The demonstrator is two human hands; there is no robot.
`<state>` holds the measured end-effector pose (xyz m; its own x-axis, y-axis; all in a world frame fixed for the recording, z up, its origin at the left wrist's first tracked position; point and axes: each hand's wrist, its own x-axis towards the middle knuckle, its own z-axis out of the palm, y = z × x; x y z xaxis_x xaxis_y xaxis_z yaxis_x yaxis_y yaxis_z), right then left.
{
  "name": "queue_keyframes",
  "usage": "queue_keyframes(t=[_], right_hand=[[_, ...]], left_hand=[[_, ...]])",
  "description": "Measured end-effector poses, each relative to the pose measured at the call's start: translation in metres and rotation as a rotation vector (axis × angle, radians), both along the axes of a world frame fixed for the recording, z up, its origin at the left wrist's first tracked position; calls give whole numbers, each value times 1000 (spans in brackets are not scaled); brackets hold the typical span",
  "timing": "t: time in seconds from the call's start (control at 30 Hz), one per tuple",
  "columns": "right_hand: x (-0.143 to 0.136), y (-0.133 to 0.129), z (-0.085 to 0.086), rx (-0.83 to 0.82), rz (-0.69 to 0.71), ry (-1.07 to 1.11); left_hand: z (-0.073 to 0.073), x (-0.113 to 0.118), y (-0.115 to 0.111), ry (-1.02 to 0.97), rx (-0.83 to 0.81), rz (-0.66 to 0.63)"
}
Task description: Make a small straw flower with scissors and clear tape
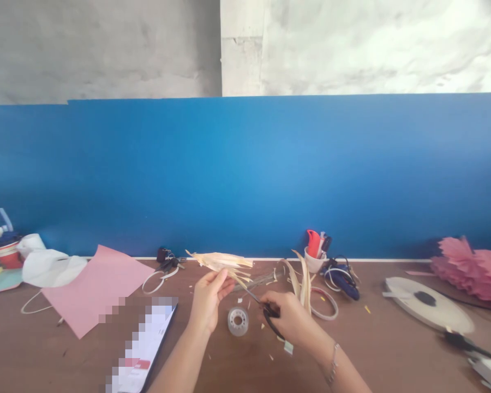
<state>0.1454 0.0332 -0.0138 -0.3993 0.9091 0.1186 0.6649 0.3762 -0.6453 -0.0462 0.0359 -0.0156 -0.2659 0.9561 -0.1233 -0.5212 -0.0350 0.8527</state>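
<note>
My left hand [210, 297] pinches a bundle of pale, dry husk-like strips [219, 260] that fans out to both sides above the table. In my right hand [288, 316] is a pair of scissors [273, 323] with black handles. Its blades point up and left, towards the lower ends of the strips; whether they touch is too small to tell. Below and between my hands lies a roll of clear tape [238, 322]. More curled pale strips [304, 281] rise just behind my right hand, beside a larger tape ring [327, 305].
Left on the brown table [229, 365] are a phone [157, 327], pink paper [96, 289], a white mask-like item [53, 267] and keys [169, 262]. A pen cup [314, 263] stands by the blue partition [245, 180]. Rightwards lie a pale disc [429, 314] and pink ruffled paper [470, 270].
</note>
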Motion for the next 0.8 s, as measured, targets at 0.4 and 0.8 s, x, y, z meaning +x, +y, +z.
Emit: queue_keyframes(t=[0.4,0.8], right_hand=[[0,2,-4,-3,-2,7],[2,5,-8,-47,21,16]], left_hand=[[-2,6,-1,-33,-41,-1],[-7,8,1,-52,-83,5]])
